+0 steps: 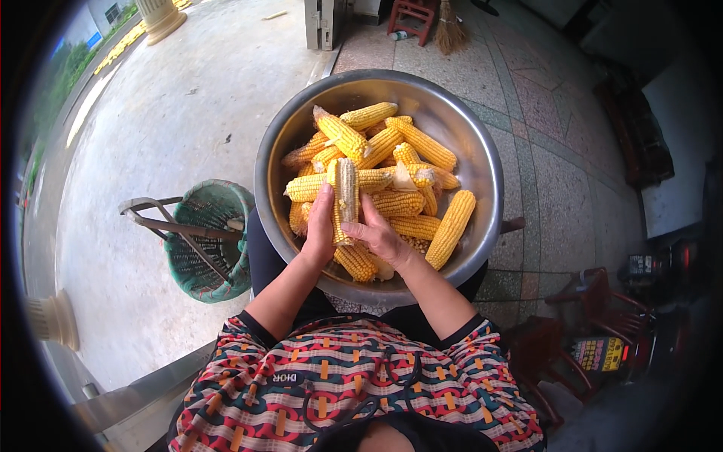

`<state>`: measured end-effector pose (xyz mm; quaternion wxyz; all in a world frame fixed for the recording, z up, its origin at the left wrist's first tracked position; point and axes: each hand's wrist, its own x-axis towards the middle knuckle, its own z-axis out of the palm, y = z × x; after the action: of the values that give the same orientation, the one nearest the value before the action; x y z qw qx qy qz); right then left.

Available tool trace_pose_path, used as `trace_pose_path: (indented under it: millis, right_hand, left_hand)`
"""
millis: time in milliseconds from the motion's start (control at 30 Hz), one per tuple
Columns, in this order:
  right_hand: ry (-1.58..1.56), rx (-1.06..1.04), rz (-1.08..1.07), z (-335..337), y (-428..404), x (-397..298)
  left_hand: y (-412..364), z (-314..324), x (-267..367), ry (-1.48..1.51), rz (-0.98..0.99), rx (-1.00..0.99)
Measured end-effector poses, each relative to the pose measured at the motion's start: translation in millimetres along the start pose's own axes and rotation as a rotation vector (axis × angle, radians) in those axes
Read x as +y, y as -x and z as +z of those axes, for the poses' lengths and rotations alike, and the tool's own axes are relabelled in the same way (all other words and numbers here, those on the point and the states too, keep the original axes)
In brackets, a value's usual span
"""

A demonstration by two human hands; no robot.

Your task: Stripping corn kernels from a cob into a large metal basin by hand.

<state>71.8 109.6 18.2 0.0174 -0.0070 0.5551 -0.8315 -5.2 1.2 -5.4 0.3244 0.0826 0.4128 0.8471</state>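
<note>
Both my hands are over a large steel basin (491, 169) that rests on my lap. Between them is an ear of corn (344, 198), upright in the picture, with a strip of bare cob showing down its middle between rows of yellow kernels. My left hand (321, 226) grips its left side. The fingers and thumb of my right hand (375, 229) hold its right side near the lower end. Several husked yellow ears (423, 144) lie heaped in the basin beneath and around it. Some loose kernels (417, 244) show low among the ears.
A green-lined woven basket (206, 277) with a raised handle stands left of the basin. Dark red chairs (542, 339) are at the lower right. A red stool (411, 20) and a straw broom (449, 31) stand beyond the basin, near a door edge (320, 25).
</note>
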Motion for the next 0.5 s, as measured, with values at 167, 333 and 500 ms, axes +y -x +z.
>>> trace_pose_path:
  millis: [167, 333, 500]
  right_hand:
    - [0.027, 0.091, 0.05, 5, -3, -5]
    - [-0.012, -0.003, 0.017, 3, 0, -6]
    - [0.067, -0.001, 0.026, -1, 1, 3]
  left_hand:
    - [2, 8, 1, -0.235, 0.157, 0.067]
    - [-4, -8, -8, 0.082, -0.025, 0.09]
    - [-4, -9, -11, 0.121, 0.059, 0.108]
